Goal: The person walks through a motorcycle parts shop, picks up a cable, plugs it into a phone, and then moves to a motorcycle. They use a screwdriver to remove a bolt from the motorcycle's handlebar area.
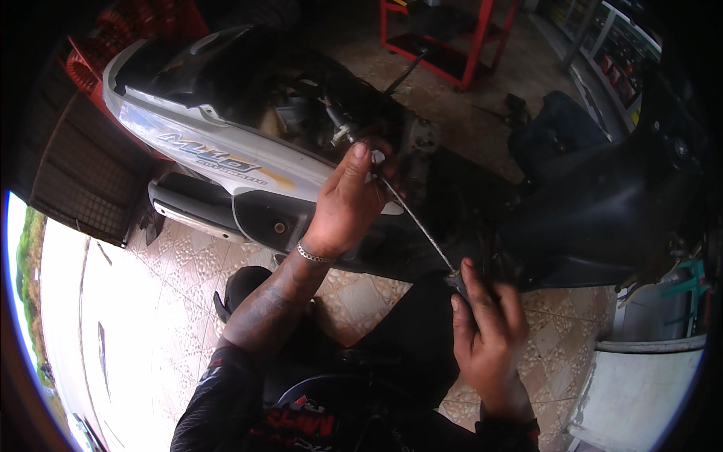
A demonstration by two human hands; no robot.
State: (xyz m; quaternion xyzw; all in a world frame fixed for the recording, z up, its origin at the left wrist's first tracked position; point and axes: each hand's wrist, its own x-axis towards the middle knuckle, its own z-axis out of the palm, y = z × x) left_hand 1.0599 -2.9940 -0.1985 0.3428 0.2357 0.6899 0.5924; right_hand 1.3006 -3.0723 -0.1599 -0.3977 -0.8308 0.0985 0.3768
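A scooter [233,162] with a white side panel lies across the view, its seat off and its inner parts showing. My right hand [489,331] is wrapped round the dark handle of a screwdriver [418,224]. The long thin shaft runs up and left to my left hand [350,196]. Thumb and fingers of that hand pinch a small whitish part [378,157] beside the screwdriver's tip, above the scooter's frame. What the part is, and whether the tip touches it, I cannot make out. A metal bracelet [312,255] circles my left wrist.
A red wheeled cart [467,53] stands on the far side of the scooter. Large black body panels [595,211] reach in from the right. A white panel-like object [640,384] sits low on the right, and patterned tiles [361,301] cover the floor.
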